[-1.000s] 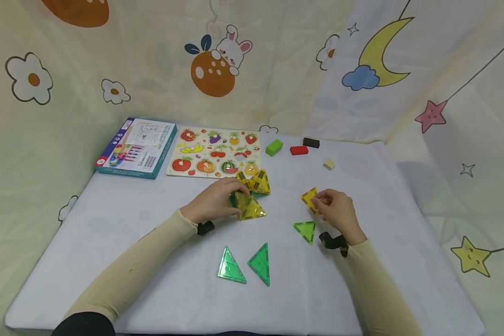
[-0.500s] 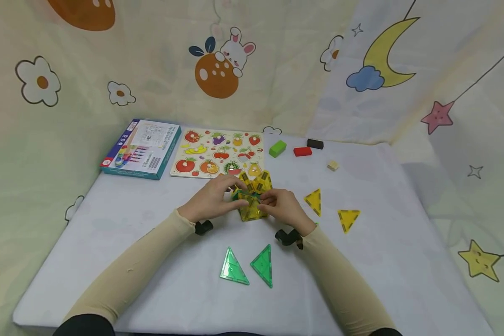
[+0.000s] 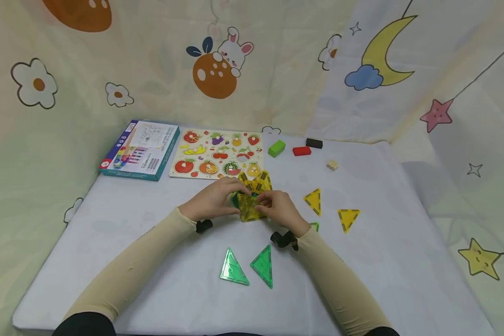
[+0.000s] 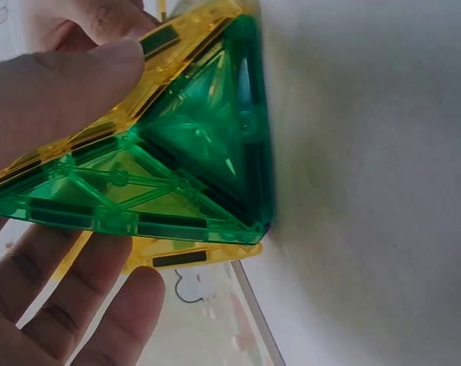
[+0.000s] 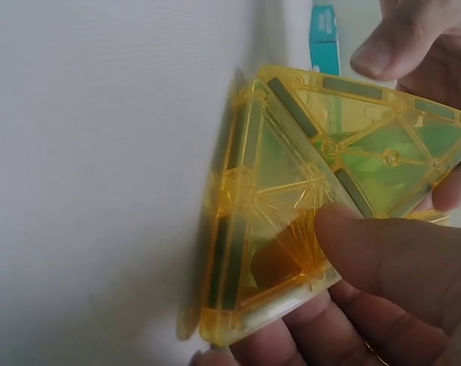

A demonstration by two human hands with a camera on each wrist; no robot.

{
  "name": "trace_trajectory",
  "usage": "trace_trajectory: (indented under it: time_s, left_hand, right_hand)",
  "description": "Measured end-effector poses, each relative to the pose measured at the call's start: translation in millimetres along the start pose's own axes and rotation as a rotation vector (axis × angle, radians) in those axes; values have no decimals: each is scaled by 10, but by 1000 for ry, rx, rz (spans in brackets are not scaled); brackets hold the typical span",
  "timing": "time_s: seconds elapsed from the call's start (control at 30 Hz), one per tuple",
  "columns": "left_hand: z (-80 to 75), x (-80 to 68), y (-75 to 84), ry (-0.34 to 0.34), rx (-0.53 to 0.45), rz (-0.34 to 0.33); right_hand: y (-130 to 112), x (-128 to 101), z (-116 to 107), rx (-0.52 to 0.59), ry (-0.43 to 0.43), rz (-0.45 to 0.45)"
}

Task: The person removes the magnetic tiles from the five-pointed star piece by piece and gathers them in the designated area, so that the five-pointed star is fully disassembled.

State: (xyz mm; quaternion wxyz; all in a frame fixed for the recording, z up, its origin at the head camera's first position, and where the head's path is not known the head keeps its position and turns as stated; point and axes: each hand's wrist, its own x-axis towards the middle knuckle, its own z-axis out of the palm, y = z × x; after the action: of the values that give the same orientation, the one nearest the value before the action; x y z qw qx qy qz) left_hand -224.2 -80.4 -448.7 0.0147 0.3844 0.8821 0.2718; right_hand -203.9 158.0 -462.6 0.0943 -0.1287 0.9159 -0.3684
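Hands (image 3: 212, 200) (image 3: 279, 210) around tile cluster (image 3: 252, 196)

**Yellow and green on pale cloth**

The tile cluster (image 3: 252, 198) is clear yellow with a green face (image 4: 207, 145). Two green triangles (image 3: 248, 266) lie loose, two yellow triangles (image 3: 332, 210) too. Blocks: lime green (image 3: 276, 148), red (image 3: 301, 150), black or perhaps dark brown (image 3: 314, 143), pale wood (image 3: 332, 164). The puzzle board (image 3: 216, 156) shows coloured fruits on cream. The box (image 3: 140, 149) is teal. Sleeves (image 3: 130, 270) are beige. The backdrop (image 3: 218, 65) bears flowers, an orange, a yellow moon.
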Motion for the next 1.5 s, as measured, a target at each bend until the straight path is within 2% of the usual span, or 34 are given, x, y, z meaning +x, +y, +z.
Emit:
trace_trajectory:
  time_s: [0.37,0.57,0.7,1.0,1.2,1.33,1.5]
  left_hand:
    - [30,21,-6,11,39,6]
    - [19,17,0,-4,45,-18]
    - [6,17,22,-7,34,-31]
    - [21,7,41,-1,-6,-30]
    - [42,-16,32,17,-42,-20]
    - [47,-33,23,37,-72,-8]
    - [49,-31,8,51,-80,-1]
  right_hand:
    - [-26,-42,-2,-29,20,-6]
    - [-21,-128,-52,-29,9,-16]
    - [33,-270,-131,-31,9,-28]
    - [314,-680,-327,-52,-10,37]
    - [453,-975,-435,-94,-102,7]
    - [476,-1136,-440,-106,-140,4]
    - [459,-1236,-384,-89,-131,54]
